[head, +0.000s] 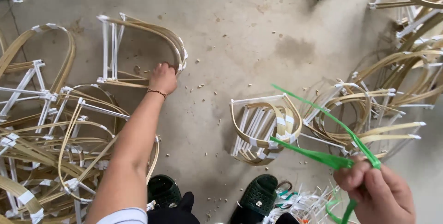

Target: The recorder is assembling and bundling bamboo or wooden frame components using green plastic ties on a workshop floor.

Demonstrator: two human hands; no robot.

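Observation:
My left hand (pixel 162 78) reaches out over the concrete floor and grips the bent cane rim of a bamboo frame (pixel 138 26) with white taped joints. My right hand (pixel 379 194) is low at the right, closed on a green plastic strap (pixel 323 155) whose two ends stick out up and to the left. Between my hands lies a stack of finished bamboo frames (pixel 264 127). My two dark green clogs (pixel 258 197) show at the bottom edge.
A tangled pile of bamboo frames (pixel 50 131) fills the left side. Another heap of frames (pixel 392 104) spreads along the right. White and green strap offcuts (pixel 304 203) lie by my right foot. Small chips dot the grey floor (pixel 240 30).

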